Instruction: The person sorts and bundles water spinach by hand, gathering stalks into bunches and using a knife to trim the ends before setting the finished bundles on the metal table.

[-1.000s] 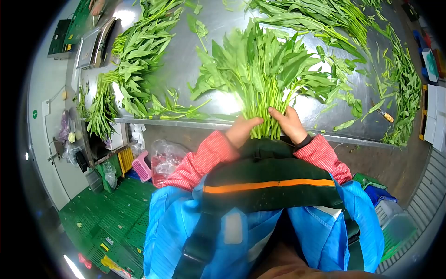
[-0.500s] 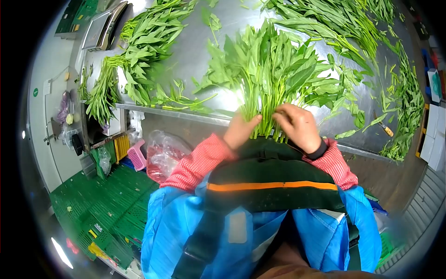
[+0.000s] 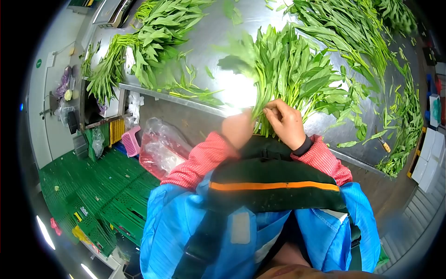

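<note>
A bunch of water spinach (image 3: 292, 69) stands leaves-up at the table's front edge, its stems gathered against the dark green apron front (image 3: 278, 151). My right hand (image 3: 285, 123) is closed, with thumb and fingertips pinching stems at the base of the bunch. My left hand (image 3: 238, 128) is smeared by motion beside the same stems. It appears closed around the stems on the left side, and the leaves above it (image 3: 244, 53) are blurred too. The left fingertips are partly hidden behind the stems.
The metal table (image 3: 211, 42) carries more greens (image 3: 165, 39) on the left and a large pile (image 3: 344, 35) on the right. A knife (image 3: 384, 145) lies near the right edge. Green crates (image 3: 88, 186), a pink basket (image 3: 131, 142) and a plastic bag (image 3: 162, 149) are at lower left.
My right hand has shifted slightly left and its fingers have drawn into a pinch. The leaves above my left hand have swung left, away from the main bunch. The view has turned slightly.
</note>
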`<state>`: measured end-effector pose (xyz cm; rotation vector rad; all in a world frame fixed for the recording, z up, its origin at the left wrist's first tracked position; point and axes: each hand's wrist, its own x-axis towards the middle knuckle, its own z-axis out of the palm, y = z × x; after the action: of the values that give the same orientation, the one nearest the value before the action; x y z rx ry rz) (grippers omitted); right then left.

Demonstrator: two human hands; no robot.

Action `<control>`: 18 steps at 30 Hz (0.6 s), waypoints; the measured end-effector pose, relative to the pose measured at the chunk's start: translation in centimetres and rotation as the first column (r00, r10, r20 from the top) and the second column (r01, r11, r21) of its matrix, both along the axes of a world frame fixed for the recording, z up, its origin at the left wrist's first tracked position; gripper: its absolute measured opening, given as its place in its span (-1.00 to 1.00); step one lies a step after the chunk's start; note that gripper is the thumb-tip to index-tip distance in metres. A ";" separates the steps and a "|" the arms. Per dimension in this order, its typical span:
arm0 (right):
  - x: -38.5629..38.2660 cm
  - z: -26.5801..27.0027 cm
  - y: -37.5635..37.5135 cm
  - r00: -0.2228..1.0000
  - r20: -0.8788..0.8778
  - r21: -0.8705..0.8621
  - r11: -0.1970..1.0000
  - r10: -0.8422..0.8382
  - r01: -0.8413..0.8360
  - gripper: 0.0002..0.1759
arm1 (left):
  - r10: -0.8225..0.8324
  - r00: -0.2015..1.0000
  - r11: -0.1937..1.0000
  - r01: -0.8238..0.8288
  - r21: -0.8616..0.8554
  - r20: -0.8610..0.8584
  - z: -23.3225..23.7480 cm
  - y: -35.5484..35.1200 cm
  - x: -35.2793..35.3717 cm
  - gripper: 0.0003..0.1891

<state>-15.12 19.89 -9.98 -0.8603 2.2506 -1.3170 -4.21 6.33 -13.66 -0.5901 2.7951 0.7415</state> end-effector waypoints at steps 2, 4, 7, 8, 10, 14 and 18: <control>0.0 0.9 -0.7 0.985 -0.158 -0.077 0.993 0.074 -0.087 -0.83 | -0.044 0.999 0.997 0.043 -0.061 -0.021 -0.3 0.3 0.0 -0.68; 0.2 0.7 -0.9 0.970 -0.228 -0.049 0.994 0.089 -0.103 -0.81 | -0.035 0.999 0.999 0.035 0.017 -0.015 0.8 0.7 -0.8 -0.63; -0.1 -1.1 -0.3 0.993 -0.101 0.176 0.983 0.060 -0.041 -0.80 | -0.023 0.999 0.981 0.027 0.193 -0.022 1.3 0.8 -1.0 -0.57; -0.1 -1.6 0.0 0.995 -0.090 0.166 0.986 0.049 -0.033 -0.79 | -0.019 1.000 0.965 0.024 0.261 -0.023 1.3 0.8 -0.9 -0.55; -0.3 -2.3 0.4 1.000 0.015 0.155 0.988 0.013 -0.016 -0.79 | 0.127 0.991 0.679 -0.122 0.724 0.048 -0.8 1.0 -0.9 -0.53; -0.8 -2.2 0.5 0.999 0.042 0.153 0.988 -0.033 0.026 -0.77 | 0.156 0.944 0.202 -0.317 0.927 0.289 -1.3 0.7 -1.0 -0.52; -0.9 -2.4 -0.2 0.977 -0.191 0.269 0.962 0.091 -0.037 -0.75 | 0.033 0.994 0.832 0.031 0.554 -0.106 -2.7 1.9 -0.5 -0.54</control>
<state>-16.02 19.73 -12.43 -0.9957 2.4579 -0.9069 -4.72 8.26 -16.40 -0.4422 2.4695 1.5502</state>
